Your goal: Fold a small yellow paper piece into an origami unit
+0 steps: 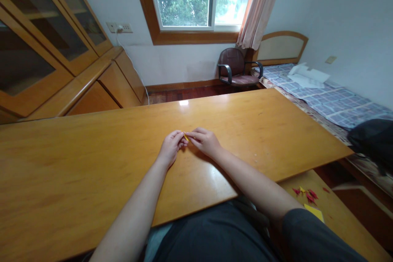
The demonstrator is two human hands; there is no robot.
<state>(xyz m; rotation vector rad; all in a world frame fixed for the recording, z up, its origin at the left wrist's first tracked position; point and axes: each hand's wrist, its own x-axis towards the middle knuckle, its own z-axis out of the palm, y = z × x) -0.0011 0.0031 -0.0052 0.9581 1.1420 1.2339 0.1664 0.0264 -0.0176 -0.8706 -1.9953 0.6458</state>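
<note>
So, the wooden desk (76,159) spans most of the foreground; a lower side top (346,221) sits at right. Both hands meet over the desk, near mid-view. Left hand (170,147): thumb and fingers closed in a pinch. Right hand (206,142): fingertips also closed on the same part, from the right. Yellow sheet (314,212) lies on the side top; small red folded pieces (310,197) cluster just beyond it. Held part is a tiny yellow piece (186,136), between the two sets of fingertips, mostly covered; exact shape unreadable.
</note>
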